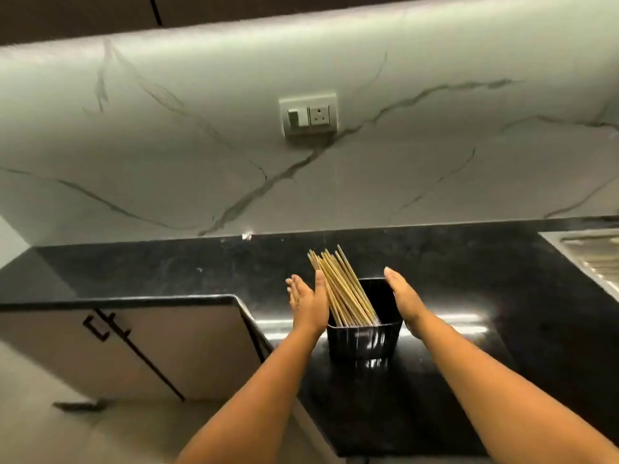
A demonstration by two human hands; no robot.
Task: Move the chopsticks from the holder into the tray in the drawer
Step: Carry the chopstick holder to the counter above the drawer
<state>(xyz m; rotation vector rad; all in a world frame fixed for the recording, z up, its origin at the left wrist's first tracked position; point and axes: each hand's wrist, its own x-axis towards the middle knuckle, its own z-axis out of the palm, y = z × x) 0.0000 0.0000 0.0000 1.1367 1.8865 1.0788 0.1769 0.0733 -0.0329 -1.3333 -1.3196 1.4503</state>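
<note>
Nothing moved yet: chopsticks (341,289) fill the holder (365,339) mid-frame; my left hand (310,304) and right hand (402,296) flank it, fingers straight, empty; drawer unseen.

One holder (365,336); chopsticks (341,289) bundled, uncountable; two hands; one socket plate (308,116).

a bundle of pale wooden chopsticks (341,289) stands in a glossy black, ribbed, roughly square holder (365,339) on the dark worktop (502,286). the sticks lean together to the left and away, tips fanned above the rim, lower ends in the holder's near right corner. they lie between the two sets of fingers, just beside the left fingers (320,283); the right fingers (393,279) are over the holder's right rim.
</note>
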